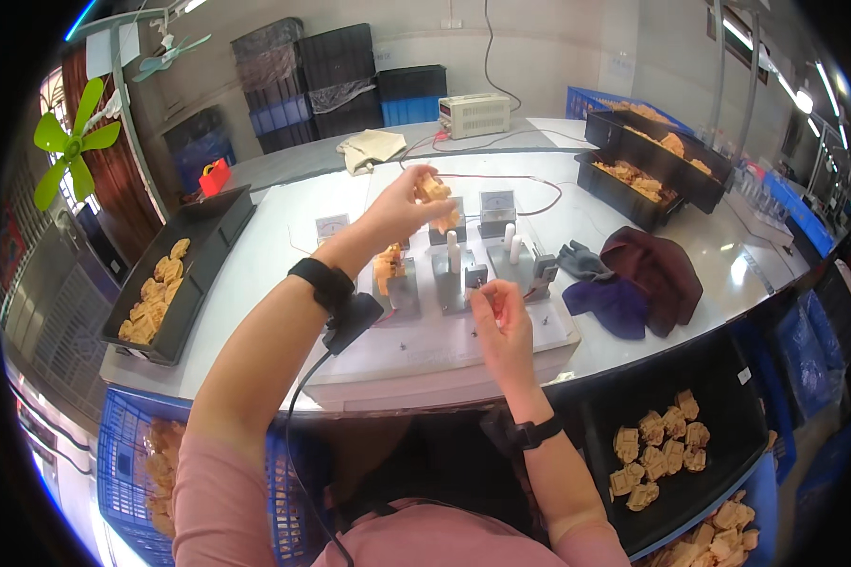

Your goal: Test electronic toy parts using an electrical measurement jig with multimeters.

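Note:
My left hand (pixel 407 203) reaches over the back of a white test fixture (pixel 416 364), its fingers closed around a tan plastic part (pixel 433 188). Just below that part, more tan plastic shows in front of a panel meter; whether it is a separate piece I cannot tell. Nearer to me, my right hand (pixel 503 321) pinches at the lower edge of a small black block (pixel 477 275) beside a white upright post (pixel 453 253). Another tan part (pixel 388 268) sits on the fixture's left station. White posts (pixel 512 243) and another black block (pixel 545 268) stand on the right station.
A black tray (pixel 175 283) of tan parts lies on the left, with more black bins (pixel 624 194) at the back right. Dark cloths (pixel 648 283) lie right of the fixture. A power supply (pixel 474 115) stands behind. Below the table edge are a black tray (pixel 719 402) and a blue crate (pixel 128 454).

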### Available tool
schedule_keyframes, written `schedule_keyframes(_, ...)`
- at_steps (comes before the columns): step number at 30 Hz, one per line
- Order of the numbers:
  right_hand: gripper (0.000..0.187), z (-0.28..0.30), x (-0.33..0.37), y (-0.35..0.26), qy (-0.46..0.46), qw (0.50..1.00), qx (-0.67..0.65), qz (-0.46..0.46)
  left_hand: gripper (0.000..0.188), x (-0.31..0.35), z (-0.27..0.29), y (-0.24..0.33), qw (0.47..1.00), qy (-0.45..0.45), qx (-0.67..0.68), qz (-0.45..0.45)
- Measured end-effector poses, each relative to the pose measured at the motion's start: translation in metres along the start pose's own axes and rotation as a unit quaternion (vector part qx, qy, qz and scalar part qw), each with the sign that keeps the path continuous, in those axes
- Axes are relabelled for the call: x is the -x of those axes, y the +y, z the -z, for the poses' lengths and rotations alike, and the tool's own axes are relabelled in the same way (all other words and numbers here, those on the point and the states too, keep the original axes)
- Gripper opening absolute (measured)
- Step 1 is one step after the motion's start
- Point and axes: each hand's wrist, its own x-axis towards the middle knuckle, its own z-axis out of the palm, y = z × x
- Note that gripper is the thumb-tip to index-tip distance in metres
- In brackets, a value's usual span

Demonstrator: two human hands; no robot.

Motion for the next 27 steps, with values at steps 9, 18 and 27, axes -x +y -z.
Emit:
schedule_keyframes(9, 0.020, 0.002, 0.004, 0.001, 0.000, 1.000, -0.025, 0.004, 0.055, 0.031, -0.013, 0.000, 0.932, -0.094, -0.270, -0.222)
schedule_keyframes(18, 0.025, -0.005, 0.005, 0.004, 0.018, 1.000, -0.012, 0.002, 0.060, 0.057, -0.046, 0.006, 0.919, -0.144, -0.344, -0.124)
schedule_keyframes(27, 0.019, 0.030, 0.013, -0.011, 0.006, 0.998, 0.059, -0.011, 0.054, 0.238, 0.050, -0.001, 0.964, 0.050, -0.253, -0.066)
